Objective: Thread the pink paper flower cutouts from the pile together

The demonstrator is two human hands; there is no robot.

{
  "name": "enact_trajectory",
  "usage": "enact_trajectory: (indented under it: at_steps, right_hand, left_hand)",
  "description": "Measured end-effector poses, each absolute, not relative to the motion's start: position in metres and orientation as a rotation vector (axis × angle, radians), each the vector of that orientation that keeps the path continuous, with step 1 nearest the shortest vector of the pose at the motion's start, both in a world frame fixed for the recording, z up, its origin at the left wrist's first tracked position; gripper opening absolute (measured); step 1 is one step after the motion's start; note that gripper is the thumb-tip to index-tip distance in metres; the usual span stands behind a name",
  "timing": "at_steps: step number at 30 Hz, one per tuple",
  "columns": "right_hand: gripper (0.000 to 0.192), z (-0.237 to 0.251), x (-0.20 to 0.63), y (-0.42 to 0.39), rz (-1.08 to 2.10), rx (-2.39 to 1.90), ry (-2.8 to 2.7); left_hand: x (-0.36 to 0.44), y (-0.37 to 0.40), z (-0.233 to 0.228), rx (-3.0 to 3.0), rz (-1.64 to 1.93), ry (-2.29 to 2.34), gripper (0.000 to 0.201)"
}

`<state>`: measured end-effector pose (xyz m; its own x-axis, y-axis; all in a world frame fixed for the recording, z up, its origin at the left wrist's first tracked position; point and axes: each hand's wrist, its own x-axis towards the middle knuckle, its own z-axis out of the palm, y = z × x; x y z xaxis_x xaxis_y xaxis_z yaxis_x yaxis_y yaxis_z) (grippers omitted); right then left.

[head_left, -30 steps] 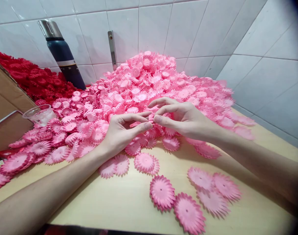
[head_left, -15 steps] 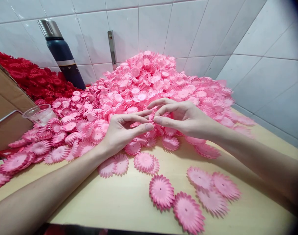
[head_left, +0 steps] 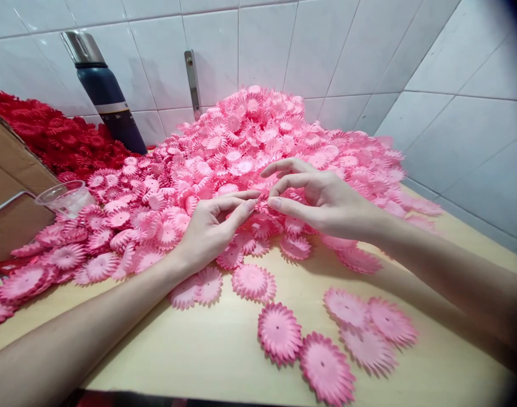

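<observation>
Both my hands meet in front of a heap of pink scalloped flower-petal discs [head_left: 258,130]. A small pink petal disc [head_left: 262,204], crumpled or seen edge-on, is between the fingertips. My left hand [head_left: 210,226] has its thumb pressed on its straight fingers, pinching the left side of that disc. From the right, my right hand [head_left: 326,198] holds the other side between thumb and index finger, its other fingers raised and bent. The heap behind blends with the disc, so its outline is hard to make out.
Loose petal discs [head_left: 279,333] lie on the pale table [head_left: 190,350]. At left are a dark blue flask [head_left: 108,102], a clear plastic cup [head_left: 65,199], a cardboard box [head_left: 12,181] and a red petal heap [head_left: 59,135]. Tiled walls [head_left: 267,39] rise behind and right.
My left thumb has closed up against its fingers at the disc. The right hand's fingers have lifted and spread slightly. The heap and loose discs stay the same.
</observation>
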<state>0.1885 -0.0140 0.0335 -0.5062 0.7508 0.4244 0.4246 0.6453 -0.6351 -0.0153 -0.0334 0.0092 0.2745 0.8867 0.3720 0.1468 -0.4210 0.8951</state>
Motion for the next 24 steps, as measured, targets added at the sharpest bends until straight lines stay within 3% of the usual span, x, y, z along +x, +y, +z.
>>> enact_trajectory:
  at_steps: [24]
  right_hand:
    - [0.012, 0.045, 0.189, -0.012, 0.399, -0.855, -2.056]
  left_hand:
    - [-0.014, -0.028, 0.007, 1.529, 1.576, 1.029, 0.014]
